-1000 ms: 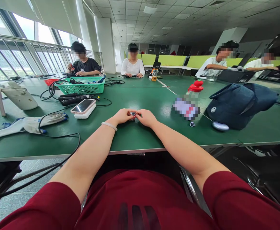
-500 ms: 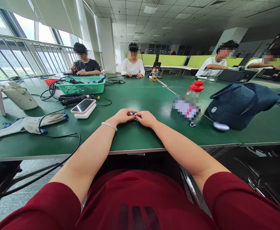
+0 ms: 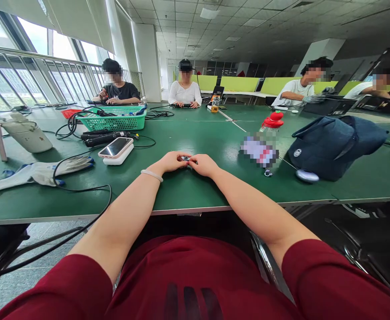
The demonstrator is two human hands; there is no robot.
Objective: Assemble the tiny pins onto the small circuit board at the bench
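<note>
My left hand (image 3: 174, 161) and my right hand (image 3: 204, 164) meet over the green table (image 3: 188, 191), with their fingertips nearly touching. Between the fingers of both is a small dark and silvery object (image 3: 185, 158), mostly hidden and too small to name. Both hands are closed round it, thumbs toward me. To the left of my hands a phone (image 3: 116, 147) lies on a white case (image 3: 123, 156). A white and blue glove (image 3: 48, 171) rests farther left.
Back left are a green basket (image 3: 114, 120), black cables and a white bottle (image 3: 28, 133) leaning over. On the right stand a red-capped bottle (image 3: 273, 121), a blue bag (image 3: 331, 144) and a white oval item (image 3: 307, 176). Several people sit across the table.
My hands have barely moved. At the back right, a person's gloved hand has risen above a black case, and the person at the back left has shifted slightly.
</note>
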